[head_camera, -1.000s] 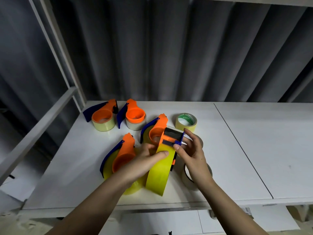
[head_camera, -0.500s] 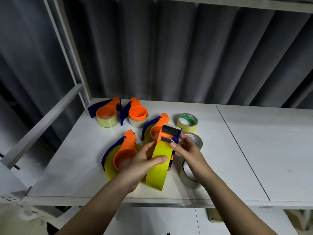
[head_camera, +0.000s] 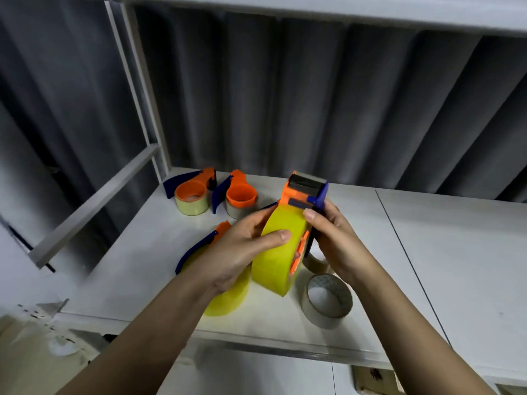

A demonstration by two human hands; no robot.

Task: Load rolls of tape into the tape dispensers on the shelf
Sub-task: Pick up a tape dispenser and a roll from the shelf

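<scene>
1. Dispenser in hand (head_camera: pixel 305 192): orange body, blue side plate, dark roller at the top. Held upright above the shelf (head_camera: pixel 427 252), with a yellow tape roll (head_camera: pixel 275 252) seated on its hub. Whether the tape end is threaded under the roller cannot be told.
2. Left hand (head_camera: pixel 242 252): fingers and thumb curled round the yellow tape roll, gripping it from the left side.
3. Right hand (head_camera: pixel 330 235): thumb on the roll's edge near the roller, fingers wrapped behind the blue side plate, gripping the dispenser.
4. Rear dispensers, two: one at far left (head_camera: pixel 191 192) carrying a pale yellowish roll, one just beside it (head_camera: pixel 239 198) carrying a greyish roll. Both lie flat and look loaded.
5. Near dispenser (head_camera: pixel 205 243): lies flat under the left wrist, on a yellow roll (head_camera: pixel 228 297); appears loaded, partly hidden.
6. Loose clear roll (head_camera: pixel 328 300): lies flat near the front edge, in no dispenser.
7. Second loose roll (head_camera: pixel 315 263): brownish, mostly hidden behind the right hand.
8. Progress, as judged: three dispensers loaded, a fourth close to finished; at least two rolls left over. No empty dispenser is in view.
</scene>
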